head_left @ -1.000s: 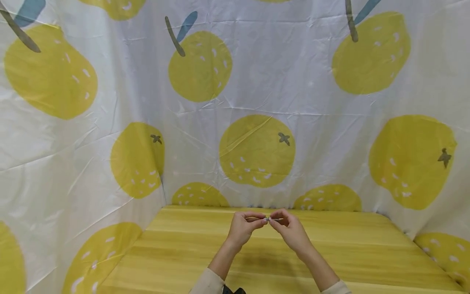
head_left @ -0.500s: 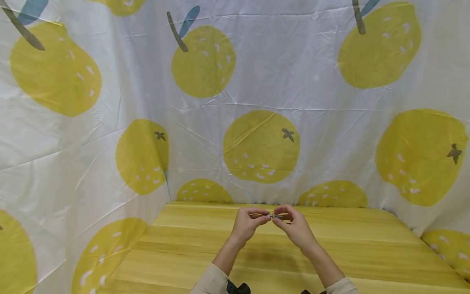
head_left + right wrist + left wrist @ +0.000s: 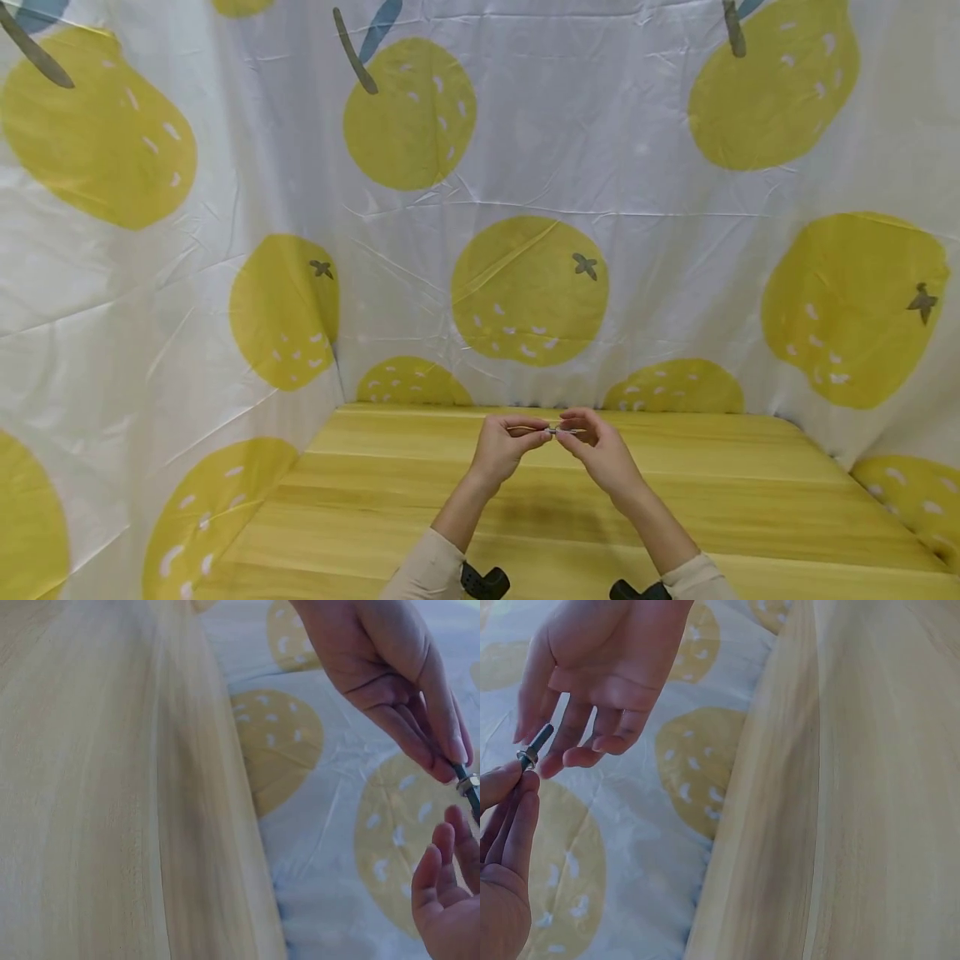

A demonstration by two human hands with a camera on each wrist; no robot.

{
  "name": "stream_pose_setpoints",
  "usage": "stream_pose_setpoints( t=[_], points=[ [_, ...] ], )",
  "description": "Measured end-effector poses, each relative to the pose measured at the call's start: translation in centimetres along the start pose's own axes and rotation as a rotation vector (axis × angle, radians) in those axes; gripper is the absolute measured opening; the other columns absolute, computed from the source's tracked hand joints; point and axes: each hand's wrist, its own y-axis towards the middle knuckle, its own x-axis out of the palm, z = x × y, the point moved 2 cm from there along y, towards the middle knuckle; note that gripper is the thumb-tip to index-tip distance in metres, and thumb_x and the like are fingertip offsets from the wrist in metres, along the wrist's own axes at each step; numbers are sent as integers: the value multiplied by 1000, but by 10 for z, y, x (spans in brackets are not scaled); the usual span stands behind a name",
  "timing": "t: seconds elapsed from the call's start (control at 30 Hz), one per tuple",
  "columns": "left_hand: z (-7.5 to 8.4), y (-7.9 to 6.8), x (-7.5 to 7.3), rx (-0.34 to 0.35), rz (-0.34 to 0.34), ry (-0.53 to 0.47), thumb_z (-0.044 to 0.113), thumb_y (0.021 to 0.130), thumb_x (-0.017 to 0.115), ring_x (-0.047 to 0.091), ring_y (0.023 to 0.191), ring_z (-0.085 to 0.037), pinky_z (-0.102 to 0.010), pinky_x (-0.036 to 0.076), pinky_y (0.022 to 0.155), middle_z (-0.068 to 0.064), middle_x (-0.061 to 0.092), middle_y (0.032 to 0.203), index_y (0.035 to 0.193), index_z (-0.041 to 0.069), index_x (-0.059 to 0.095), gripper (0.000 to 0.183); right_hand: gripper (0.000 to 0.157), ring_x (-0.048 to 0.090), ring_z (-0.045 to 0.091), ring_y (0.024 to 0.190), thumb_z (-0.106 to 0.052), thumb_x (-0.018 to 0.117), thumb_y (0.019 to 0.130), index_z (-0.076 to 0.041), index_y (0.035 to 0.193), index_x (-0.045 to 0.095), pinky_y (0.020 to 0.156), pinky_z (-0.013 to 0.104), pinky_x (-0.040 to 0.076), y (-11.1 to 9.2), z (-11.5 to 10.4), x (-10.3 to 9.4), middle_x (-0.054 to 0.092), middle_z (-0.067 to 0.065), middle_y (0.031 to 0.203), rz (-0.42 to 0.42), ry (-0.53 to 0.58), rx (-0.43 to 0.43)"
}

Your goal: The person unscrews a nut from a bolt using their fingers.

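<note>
My left hand pinches a small metal bolt between thumb and fingers, above the table. A silvery nut sits around the bolt's shank, close to the left fingertips. The shank's free end points toward my right hand. In the left wrist view, the right fingers are spread around that end, apart from it. The right wrist view shows the nut between both hands, with the right fingers loosely bent beside it. The right thumb is outside that view.
Beneath the hands lies a yellow wood-grain table. White curtains printed with yellow fruit hang behind it and along both sides. Black wrist devices are on both forearms.
The right index finger and thumb have parted around the bolt, after being closer together at the nut. The left hand keeps its pinch. The head view has shifted slightly.
</note>
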Motion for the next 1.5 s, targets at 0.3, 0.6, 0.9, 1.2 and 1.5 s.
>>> stream_pose_setpoints(
  t=[0.3, 0.6, 0.9, 1.2, 1.5],
  points=[
    [4, -2, 4, 0, -25, -28, -3, 81, 69, 65, 89, -32, -38, 53, 76, -22, 66, 96, 95, -10, 69, 16, 28, 58, 29, 94, -27, 62, 91, -8, 111, 57, 77, 40, 48, -2, 4, -3, 60, 12, 107, -22, 43, 15],
    [-1, -2, 1, 2, 4, -13, 5, 79, 73, 67, 86, -25, -34, 53, 74, -10, 69, 92, 92, -2, 73, 15, 37, 57, 28, 92, -38, 58, 91, -8, 113, 57, 80, 49, 47, 0, 7, 1, 61, 12, 104, -32, 39, 27],
    [-3, -4, 2, 17, -23, 4, 6, 80, 73, 67, 86, -26, -35, 53, 75, -6, 69, 91, 93, -2, 73, 15, 36, 55, 33, 101, -33, 61, 91, -9, 117, 55, 82, 44, 47, -4, 6, 0, 58, 10, 109, -37, 57, 34],
    [1, -2, 0, 25, -22, -12, 4, 80, 73, 67, 85, -25, -35, 53, 75, -13, 68, 94, 92, -2, 73, 14, 34, 57, 29, 99, -26, 63, 90, -10, 118, 53, 81, 42, 47, 0, 6, -2, 56, 12, 114, -70, 79, 15],
    [2, -2, 0, 26, -15, -4, 4, 80, 73, 67, 85, -24, -34, 53, 74, -10, 69, 90, 93, -2, 73, 14, 31, 57, 29, 94, -32, 62, 90, -8, 110, 59, 81, 44, 47, 1, 4, -1, 60, 11, 105, -45, 49, 18]
  ],
)
